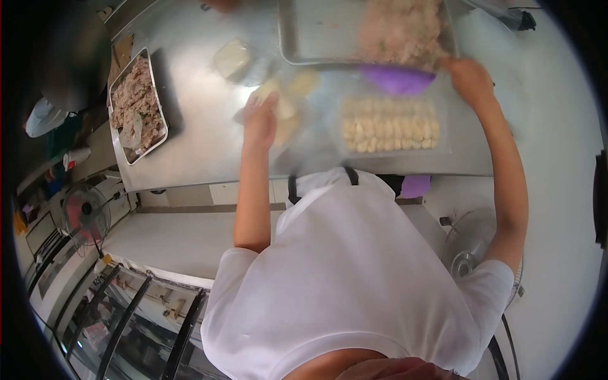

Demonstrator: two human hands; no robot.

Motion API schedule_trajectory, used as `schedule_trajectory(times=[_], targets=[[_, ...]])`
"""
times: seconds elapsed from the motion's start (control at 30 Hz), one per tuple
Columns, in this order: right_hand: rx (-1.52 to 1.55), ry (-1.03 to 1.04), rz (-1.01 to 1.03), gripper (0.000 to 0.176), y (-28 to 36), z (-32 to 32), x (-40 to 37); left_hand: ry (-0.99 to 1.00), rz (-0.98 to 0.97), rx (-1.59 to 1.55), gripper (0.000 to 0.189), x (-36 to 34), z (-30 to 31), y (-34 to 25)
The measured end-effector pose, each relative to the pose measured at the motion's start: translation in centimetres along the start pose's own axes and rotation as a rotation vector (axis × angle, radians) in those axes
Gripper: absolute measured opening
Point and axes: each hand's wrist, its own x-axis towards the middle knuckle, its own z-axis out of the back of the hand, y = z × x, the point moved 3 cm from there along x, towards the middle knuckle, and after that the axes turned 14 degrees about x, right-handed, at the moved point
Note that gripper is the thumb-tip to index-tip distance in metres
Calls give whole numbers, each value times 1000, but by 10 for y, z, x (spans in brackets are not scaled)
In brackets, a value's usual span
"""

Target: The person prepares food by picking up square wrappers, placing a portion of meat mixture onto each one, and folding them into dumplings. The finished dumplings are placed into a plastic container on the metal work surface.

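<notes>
My left hand [261, 117] is closed on a pale, thin wrapper [286, 109], with more pale wrappers beneath it on the metal table. My right hand [470, 79] is closed at the right corner of the large metal tray [329, 61], beside the minced filling [402, 31]; what its fingers hold, if anything, is hard to make out. Just below that tray lies a purple item [398, 80], blurred. Nearer to me, rows of pale dumplings [391, 134] fill a clear tray. A wrapped stack of wrappers [232, 59] rests beyond my left hand.
A second metal tray [166, 123] of mince stands at the table's left end. Part of another person's hand [221, 5] shows at the far edge. Below the table on the left is a fan [87, 209]. A purple thing [415, 185] hangs under the near edge.
</notes>
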Motion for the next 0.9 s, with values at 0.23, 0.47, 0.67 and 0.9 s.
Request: schedule_trajectory(times=[0.23, 0.47, 0.67, 0.9], targets=[[165, -53, 88, 22, 5, -21, 14, 78, 81, -106, 33, -3, -13, 6], [916, 79, 65, 23, 5, -38, 37, -50, 213, -194, 34, 15, -44, 25], [1137, -224, 60, 21, 83, -42, 18, -65, 190, -204, 32, 28, -112, 9], [687, -435, 33, 22, 120, -40, -18, -32, 167, -379, 40, 34, -146, -5]])
